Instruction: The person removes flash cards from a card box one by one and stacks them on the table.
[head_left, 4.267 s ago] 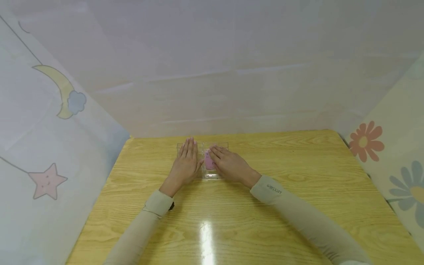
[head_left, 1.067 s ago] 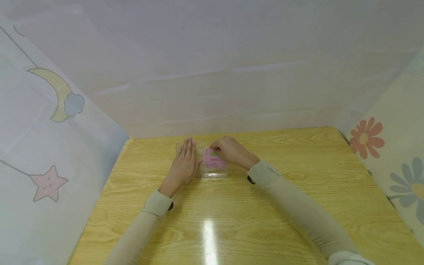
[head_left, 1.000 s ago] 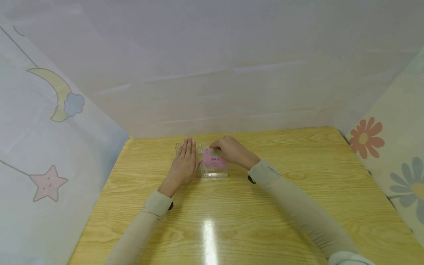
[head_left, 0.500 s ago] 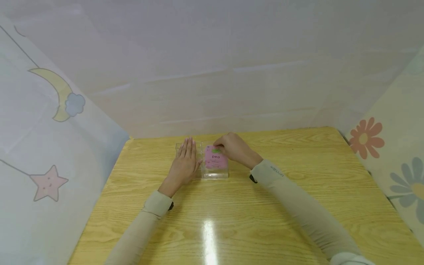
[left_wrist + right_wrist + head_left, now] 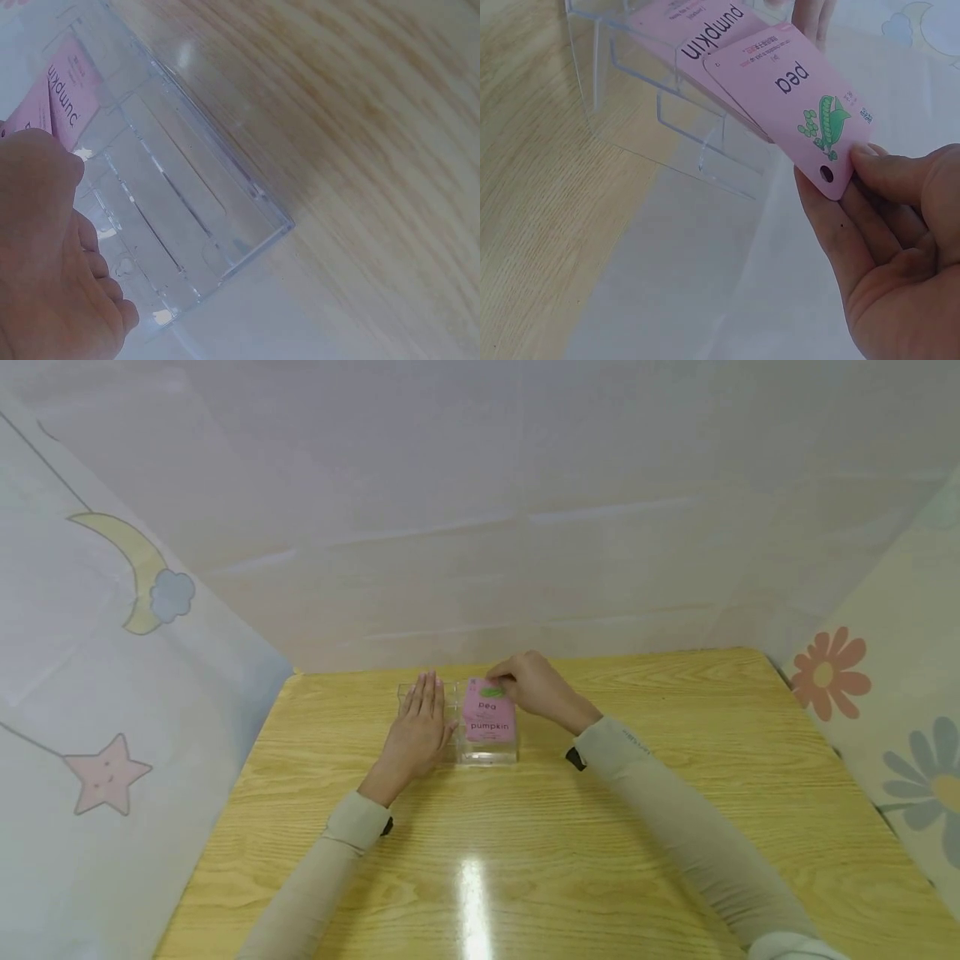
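A pink flashcard (image 5: 799, 90) printed "pea", with a green pea pod and a punched hole, is pinched at its corner between the thumb and fingers of my right hand (image 5: 536, 685). It overlaps a second pink card (image 5: 697, 37) printed "pumpkin", which lies in a clear plastic card holder (image 5: 172, 195) with stepped slots. My left hand (image 5: 418, 727) rests with straight fingers on the left half of the holder. In the left wrist view the pumpkin card's lower part shows beyond the thumb.
The holder stands near the far edge of a wooden table (image 5: 480, 843). A pale wall sheet (image 5: 480, 568) rises right behind it. Printed side walls stand to the left and right.
My right hand, at first flat over the cards, now pinches the pea card and has drawn it up and away, uncovering the pumpkin card. My left hand has stayed in place.
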A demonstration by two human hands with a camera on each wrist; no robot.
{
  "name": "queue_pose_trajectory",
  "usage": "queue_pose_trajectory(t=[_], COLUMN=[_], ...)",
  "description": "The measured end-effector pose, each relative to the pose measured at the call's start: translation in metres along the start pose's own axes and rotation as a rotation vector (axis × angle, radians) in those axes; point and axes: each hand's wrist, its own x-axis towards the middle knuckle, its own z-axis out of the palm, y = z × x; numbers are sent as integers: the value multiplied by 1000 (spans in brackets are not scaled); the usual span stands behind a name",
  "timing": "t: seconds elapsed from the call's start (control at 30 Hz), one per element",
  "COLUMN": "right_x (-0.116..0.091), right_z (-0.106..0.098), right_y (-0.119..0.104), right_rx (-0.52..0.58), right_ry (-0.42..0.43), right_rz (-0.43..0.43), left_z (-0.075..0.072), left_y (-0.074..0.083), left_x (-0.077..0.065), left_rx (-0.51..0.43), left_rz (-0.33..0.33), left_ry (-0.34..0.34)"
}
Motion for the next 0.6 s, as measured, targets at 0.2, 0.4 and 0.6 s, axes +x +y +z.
queue_pose_trajectory(t=[0.2,0.4,0.6], right_x=[-1,-1,-1], right_z=[-5,-11,-15], right_y=[4,7,11], right_rx=[57,94,108], right_ry=[8,13,18], right_rz=[15,47,87], left_z=[1,1,-1], left_y=[0,1,2], left_x=[0,1,1], left_rx=[-5,-8,-6], left_rz=[-4,-13,-19], left_ry=[2,-11,-26])
